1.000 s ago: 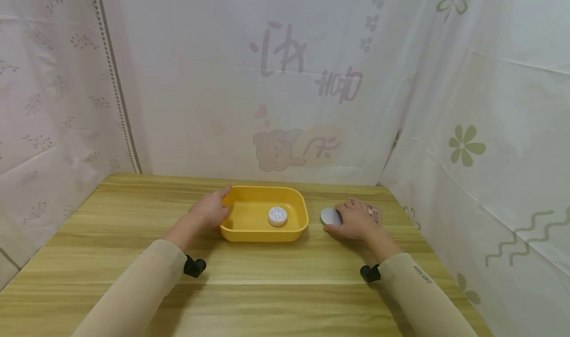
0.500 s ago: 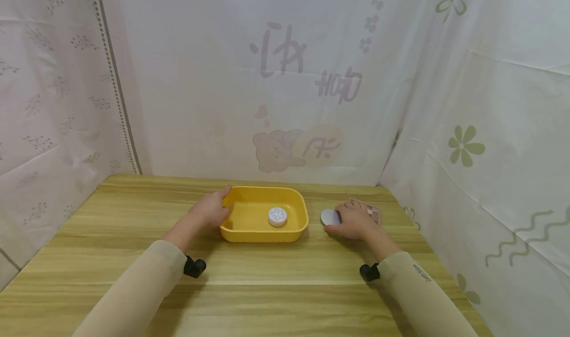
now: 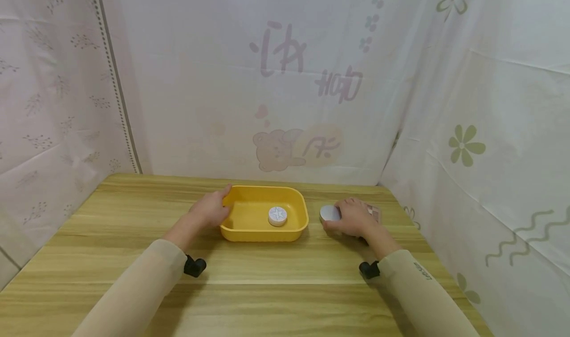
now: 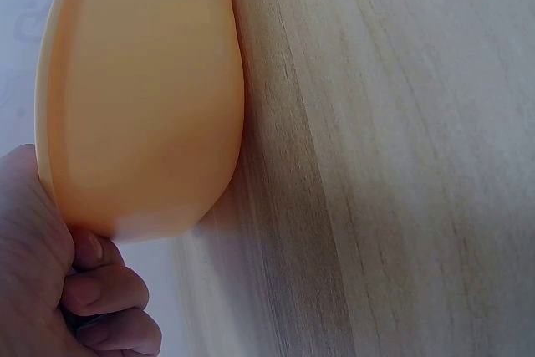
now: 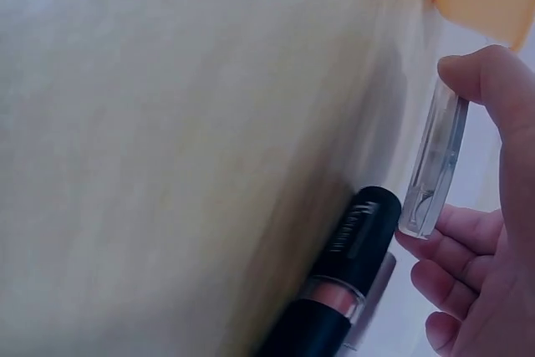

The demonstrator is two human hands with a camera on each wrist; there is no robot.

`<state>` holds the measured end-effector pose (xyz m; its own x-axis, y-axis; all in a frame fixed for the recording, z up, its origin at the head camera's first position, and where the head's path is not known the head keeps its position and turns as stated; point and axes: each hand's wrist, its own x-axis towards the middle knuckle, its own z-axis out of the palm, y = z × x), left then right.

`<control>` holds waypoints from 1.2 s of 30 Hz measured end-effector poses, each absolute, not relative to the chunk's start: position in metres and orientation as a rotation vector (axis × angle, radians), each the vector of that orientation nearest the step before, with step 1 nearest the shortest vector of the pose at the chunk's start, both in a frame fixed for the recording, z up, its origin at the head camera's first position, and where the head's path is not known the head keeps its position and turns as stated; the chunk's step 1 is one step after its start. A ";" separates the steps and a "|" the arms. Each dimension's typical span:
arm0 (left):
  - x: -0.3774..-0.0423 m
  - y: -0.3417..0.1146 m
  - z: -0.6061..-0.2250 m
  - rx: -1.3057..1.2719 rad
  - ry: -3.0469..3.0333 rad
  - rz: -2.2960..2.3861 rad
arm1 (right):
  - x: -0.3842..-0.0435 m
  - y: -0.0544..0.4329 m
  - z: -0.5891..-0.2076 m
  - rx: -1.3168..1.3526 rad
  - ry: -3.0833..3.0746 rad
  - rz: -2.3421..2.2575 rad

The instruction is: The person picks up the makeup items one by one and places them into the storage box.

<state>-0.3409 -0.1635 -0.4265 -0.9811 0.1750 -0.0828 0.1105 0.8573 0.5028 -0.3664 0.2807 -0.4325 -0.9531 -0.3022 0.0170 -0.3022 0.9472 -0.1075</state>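
Observation:
My left hand [image 3: 207, 211] grips the left end of a yellow plastic tub [image 3: 262, 236], thumb at the rim and fingers curled beneath it in the left wrist view. Inside the tub lies a small round white case [image 3: 277, 213] with a star pattern on top. To the right of the tub, my right hand [image 3: 355, 219] pinches a flat round compact [image 3: 328, 213] by its edges. The right wrist view shows this compact's clear side [image 5: 435, 160] between thumb and fingers, apparently just off the table. A black lipstick tube [image 5: 361, 232] with a pinkish band lies close below it.
A brown-pink makeup palette [image 3: 375, 212] lies beyond my right hand, partly covered by it. The wood-grain table [image 3: 267, 302] ends at a printed white curtain [image 3: 200, 104] behind, with more curtain along both sides.
My right hand has risen slightly with the compact, which has shifted a little up and left. More of the palette is covered by the hand. My left hand and the tub stay put.

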 end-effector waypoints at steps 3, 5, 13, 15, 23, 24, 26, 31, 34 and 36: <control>-0.342 -0.163 -0.427 0.224 2.907 0.776 | -0.368 0.280 -0.430 0.464 -3.080 0.189; -0.342 -0.164 -0.428 0.223 2.906 0.778 | -0.369 0.279 -0.429 0.467 -3.060 0.212; -0.343 -0.163 -0.427 0.221 2.901 0.783 | -0.370 0.270 -0.416 0.511 -3.014 0.282; -0.343 -0.163 -0.427 0.223 2.902 0.780 | -0.370 0.268 -0.413 0.517 -3.003 0.290; -0.342 -0.163 -0.429 0.222 2.888 0.783 | -0.375 0.259 -0.405 0.554 -2.958 0.282; -0.342 -0.163 -0.429 0.228 2.890 0.784 | -0.375 0.258 -0.404 0.553 -2.958 0.286; -0.343 -0.163 -0.429 0.232 2.888 0.787 | -0.374 0.255 -0.402 0.551 -2.959 0.292; -0.342 -0.163 -0.429 0.229 2.890 0.787 | -0.372 0.251 -0.398 0.545 -2.963 0.313; -0.342 -0.163 -0.429 0.221 2.895 0.786 | -0.372 0.250 -0.397 0.548 -2.964 0.314; -0.342 -0.163 -0.429 0.220 2.900 0.784 | -0.373 0.250 -0.396 0.551 -2.961 0.316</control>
<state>-0.3424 -0.1635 -0.4286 -0.9810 0.1736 -0.0868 0.1062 0.8544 0.5086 -0.3729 0.2496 -0.3963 -0.9275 -0.3432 0.1482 -0.3667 0.9122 -0.1828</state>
